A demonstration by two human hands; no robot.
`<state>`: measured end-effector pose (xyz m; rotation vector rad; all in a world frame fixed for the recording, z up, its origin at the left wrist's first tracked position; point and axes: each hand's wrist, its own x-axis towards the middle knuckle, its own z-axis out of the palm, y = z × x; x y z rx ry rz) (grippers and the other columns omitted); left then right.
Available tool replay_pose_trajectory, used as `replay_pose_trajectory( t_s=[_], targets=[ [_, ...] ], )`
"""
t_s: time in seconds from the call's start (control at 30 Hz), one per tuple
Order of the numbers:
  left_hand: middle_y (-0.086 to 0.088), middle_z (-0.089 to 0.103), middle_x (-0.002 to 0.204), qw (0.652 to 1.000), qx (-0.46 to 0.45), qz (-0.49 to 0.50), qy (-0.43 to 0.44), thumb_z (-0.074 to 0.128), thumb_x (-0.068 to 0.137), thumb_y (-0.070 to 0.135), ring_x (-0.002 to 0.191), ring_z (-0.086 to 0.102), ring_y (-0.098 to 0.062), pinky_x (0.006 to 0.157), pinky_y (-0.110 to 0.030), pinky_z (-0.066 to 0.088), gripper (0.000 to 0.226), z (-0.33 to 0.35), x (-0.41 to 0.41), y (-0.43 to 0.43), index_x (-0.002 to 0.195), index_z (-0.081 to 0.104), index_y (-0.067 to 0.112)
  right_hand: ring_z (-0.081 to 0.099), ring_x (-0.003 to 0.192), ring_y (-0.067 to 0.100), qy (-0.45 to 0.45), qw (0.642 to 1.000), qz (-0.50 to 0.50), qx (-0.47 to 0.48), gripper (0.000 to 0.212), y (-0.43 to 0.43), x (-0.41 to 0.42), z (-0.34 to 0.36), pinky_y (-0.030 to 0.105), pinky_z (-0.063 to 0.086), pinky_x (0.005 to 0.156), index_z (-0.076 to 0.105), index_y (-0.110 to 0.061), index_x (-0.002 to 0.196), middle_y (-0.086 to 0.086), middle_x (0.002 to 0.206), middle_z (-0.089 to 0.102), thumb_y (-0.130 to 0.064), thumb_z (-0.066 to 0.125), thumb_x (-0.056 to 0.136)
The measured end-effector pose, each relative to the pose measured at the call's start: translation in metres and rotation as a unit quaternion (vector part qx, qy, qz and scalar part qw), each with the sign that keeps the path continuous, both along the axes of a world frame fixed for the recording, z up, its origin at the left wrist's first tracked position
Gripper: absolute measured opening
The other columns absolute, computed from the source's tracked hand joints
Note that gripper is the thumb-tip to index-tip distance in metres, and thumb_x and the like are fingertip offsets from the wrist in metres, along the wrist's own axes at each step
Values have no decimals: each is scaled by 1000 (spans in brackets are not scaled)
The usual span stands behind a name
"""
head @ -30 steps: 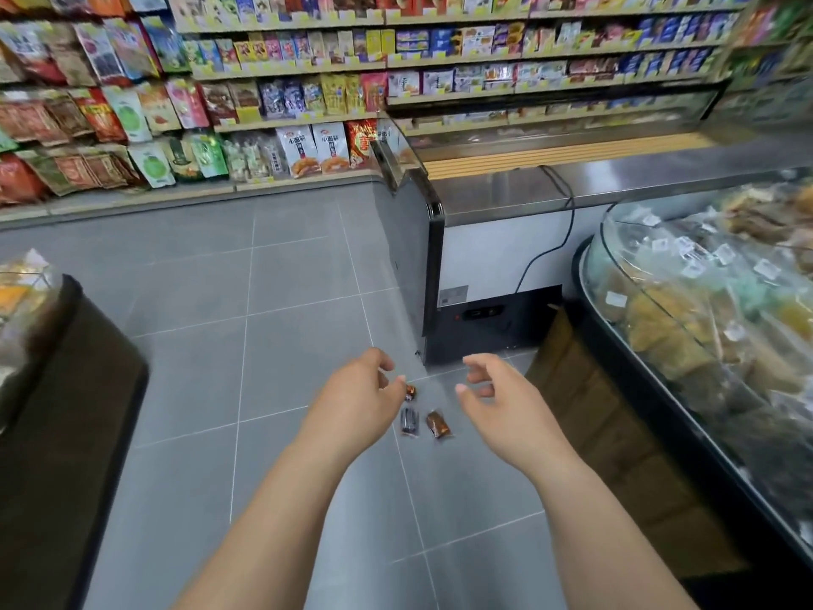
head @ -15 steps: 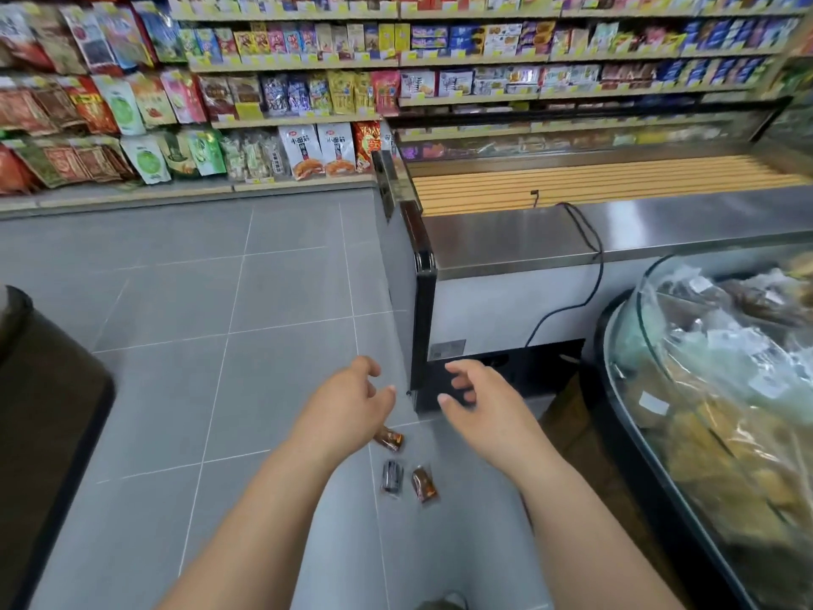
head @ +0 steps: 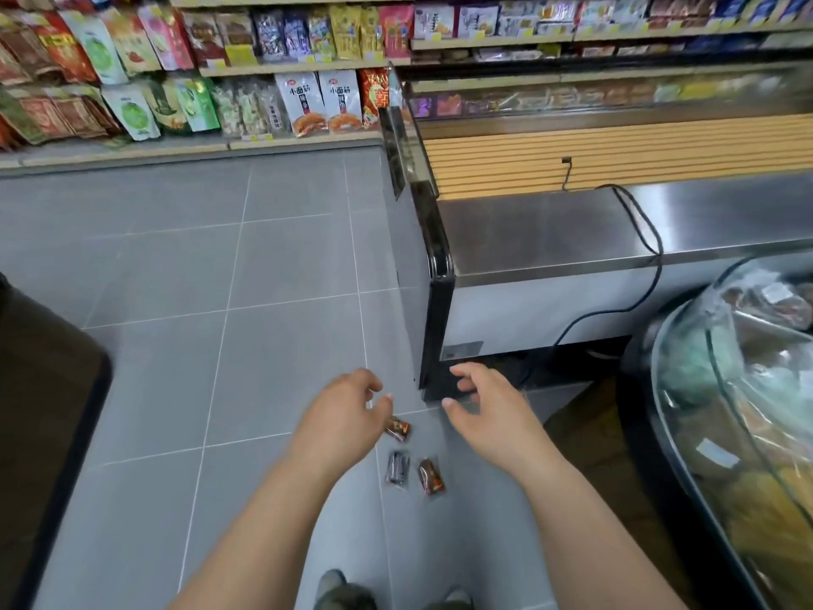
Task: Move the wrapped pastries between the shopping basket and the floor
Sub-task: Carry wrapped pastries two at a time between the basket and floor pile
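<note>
Below, three wrapped pastries lie between two empty, loosely curled hands; farthest pastry just beside left hand, right hand less close.

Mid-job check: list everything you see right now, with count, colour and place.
wrapped pastries: three, brown and dark, on floor between the hands
floor: one, grey tiles, underfoot
freezer cabinet: one, white with steel top, right
cable: one, black, over freezer cabinet
snack bags: many, mixed colours, at back
glass display case: one, clear, far right
dark counter: one, black, left
left hand: one, empty, beside pastries
right hand: one, empty, near freezer cabinet's base
</note>
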<state>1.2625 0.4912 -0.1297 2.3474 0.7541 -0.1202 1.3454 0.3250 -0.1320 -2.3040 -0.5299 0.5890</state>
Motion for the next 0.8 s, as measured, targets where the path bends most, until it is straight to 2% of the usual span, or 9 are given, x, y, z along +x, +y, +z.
replay_pose_trajectory(
  t_s=[0.17,0.4,0.57,0.8],
  targets=[
    [1,61,114,1000,-9,-2,10,54,91,33,104,56,-18,85,-27,43,26,-48,15,27,113,59,20,45,117,12,18,999,-18,-29,43,20,7,-48,19,33,93,46,-24,134,-2,125,49,-25,57,92],
    [-3,57,124,1000,-14,-6,24,53,91,31,110,53,-23,91,-33,43,40,-151,32,52,130,49,23,40,129,16,33,997,-43,-55,50,45,19,-145,24,29,106,42,-19,138,1,136,46,-27,58,92],
    [-3,44,141,996,3,-52,66,49,93,34,128,41,-23,101,-31,35,52,-256,39,61,142,37,18,36,131,20,41,994,-60,-84,57,58,28,-244,26,27,106,36,-19,142,3,139,43,-26,60,91],
    [-5,22,155,984,-12,-90,150,42,95,38,137,28,-27,106,-35,31,62,-427,42,64,150,18,24,29,135,21,45,987,-58,-141,64,66,37,-407,25,20,110,34,-19,144,5,141,41,-29,63,88]
  ],
)
